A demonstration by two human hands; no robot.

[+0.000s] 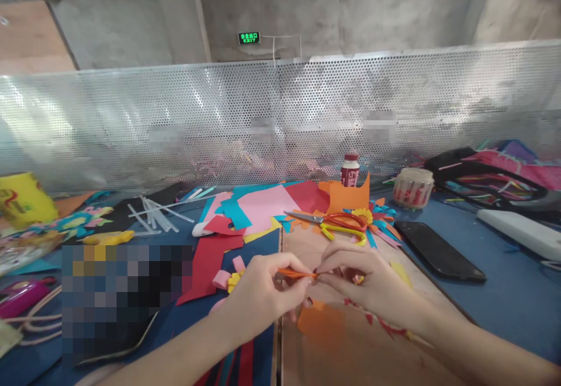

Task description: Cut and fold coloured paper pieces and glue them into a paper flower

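Observation:
Between my two hands is a small folded piece of orange paper (pixel 293 273), held above the brown board (pixel 333 357). My left hand (pixel 269 287) pinches it from the left, and the fingertips of my right hand (pixel 355 269) close on its right end. Below them an orange paper sheet (pixel 322 323) lies on the board. Scissors (pixel 346 222) with red and yellow handles rest just beyond my right hand, beside a yellow paper flower (pixel 362 216). Pink paper loops (pixel 223 279) sit left of my left wrist.
Red paper (pixel 210 263) and pink paper (pixel 263 208) spread behind my hands. To the right lie a black phone (pixel 438 250), a glass jar (pixel 412 188) and a white power bank (pixel 521 234). Clear glue sticks (pixel 158 214) and a yellow roll (pixel 26 199) are left. A perforated metal screen (pixel 307 111) stands behind.

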